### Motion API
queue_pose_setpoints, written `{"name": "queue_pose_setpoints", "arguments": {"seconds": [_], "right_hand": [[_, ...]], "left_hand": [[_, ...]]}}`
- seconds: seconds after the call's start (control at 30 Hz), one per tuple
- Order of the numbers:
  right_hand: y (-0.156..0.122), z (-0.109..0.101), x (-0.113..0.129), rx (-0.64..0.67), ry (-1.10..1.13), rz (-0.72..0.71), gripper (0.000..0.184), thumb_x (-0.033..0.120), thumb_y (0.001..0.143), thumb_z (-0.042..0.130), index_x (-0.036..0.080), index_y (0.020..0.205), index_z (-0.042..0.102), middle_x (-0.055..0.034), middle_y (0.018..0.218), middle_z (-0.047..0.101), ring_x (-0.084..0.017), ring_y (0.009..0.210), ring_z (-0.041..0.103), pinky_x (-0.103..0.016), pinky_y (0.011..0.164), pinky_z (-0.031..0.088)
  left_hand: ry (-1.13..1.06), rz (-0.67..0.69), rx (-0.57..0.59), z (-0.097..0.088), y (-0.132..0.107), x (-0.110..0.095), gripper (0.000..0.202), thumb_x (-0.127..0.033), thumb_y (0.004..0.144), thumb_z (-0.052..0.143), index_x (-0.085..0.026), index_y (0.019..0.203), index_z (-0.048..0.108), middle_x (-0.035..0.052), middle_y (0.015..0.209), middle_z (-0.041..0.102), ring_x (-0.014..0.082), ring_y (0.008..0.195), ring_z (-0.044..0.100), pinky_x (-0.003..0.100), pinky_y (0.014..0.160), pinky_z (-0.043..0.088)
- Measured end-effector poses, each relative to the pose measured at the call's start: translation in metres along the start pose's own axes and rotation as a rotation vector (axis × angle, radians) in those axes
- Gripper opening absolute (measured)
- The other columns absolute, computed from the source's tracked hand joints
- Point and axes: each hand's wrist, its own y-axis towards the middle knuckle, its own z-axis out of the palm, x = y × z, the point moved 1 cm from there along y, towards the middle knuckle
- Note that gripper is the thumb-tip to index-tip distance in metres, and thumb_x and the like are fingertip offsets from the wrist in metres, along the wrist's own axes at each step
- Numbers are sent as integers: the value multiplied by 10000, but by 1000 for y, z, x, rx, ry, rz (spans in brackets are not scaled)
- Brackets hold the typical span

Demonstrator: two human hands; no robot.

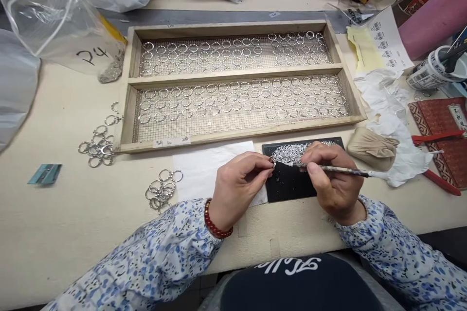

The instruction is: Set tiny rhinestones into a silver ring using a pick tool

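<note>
Between thumb and forefinger, my left hand (242,182) pinches a small metal ring (272,161), mostly covered by the fingertips. My right hand (332,180) grips a thin pen-like stick (343,170) with a pale pointed tip, which reaches close to the ring. Below both hands lies a black tray (292,187) with many tiny shiny stones (286,151) spread along its far part. A white paper sheet (204,170) lies partly under my left hand. Loose silver rings (162,189) are heaped left of the paper.
Behind my hands stands a wooden frame (233,77) with wire mesh, holding rows of rings in two compartments. Another ring pile (98,148) is at left. A beige cloth bundle (372,148), crumpled tissue (408,155) and red-handled pliers (441,182) are at right.
</note>
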Motion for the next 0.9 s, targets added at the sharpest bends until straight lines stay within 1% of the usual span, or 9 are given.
{"name": "queue_pose_setpoints", "arguments": {"seconds": [0.13,0.33,0.53,0.9], "right_hand": [[1,4,2,41,19,15,131,65,833,556,186,875,583,-2,773,566,-147,724,574,-356,680,474],[-1,5,1,85,8,21,134,74,834,565,192,894,590,-8,784,581,-153,735,577,-359,685,485],[0,4,2,88,-22,19,135,82,841,560,199,903,586,-10,788,584,-153,735,577,-350,674,490],[1,4,2,83,-36,6,131,84,833,564,199,893,584,-12,781,588,-156,730,580,-355,675,497]], "left_hand": [[14,8,2,0,-1,2,114,-68,817,730,-172,864,732,51,894,759,152,846,713,278,796,602],[17,12,-1,-1,0,1,105,-90,826,716,-185,869,733,55,897,765,169,835,722,311,782,621],[26,-2,12,-1,0,0,110,-92,824,720,-194,864,730,56,895,767,179,840,725,331,791,627],[22,8,2,-1,-1,0,115,-80,825,722,-184,872,728,59,907,766,172,847,721,321,797,624]]}}
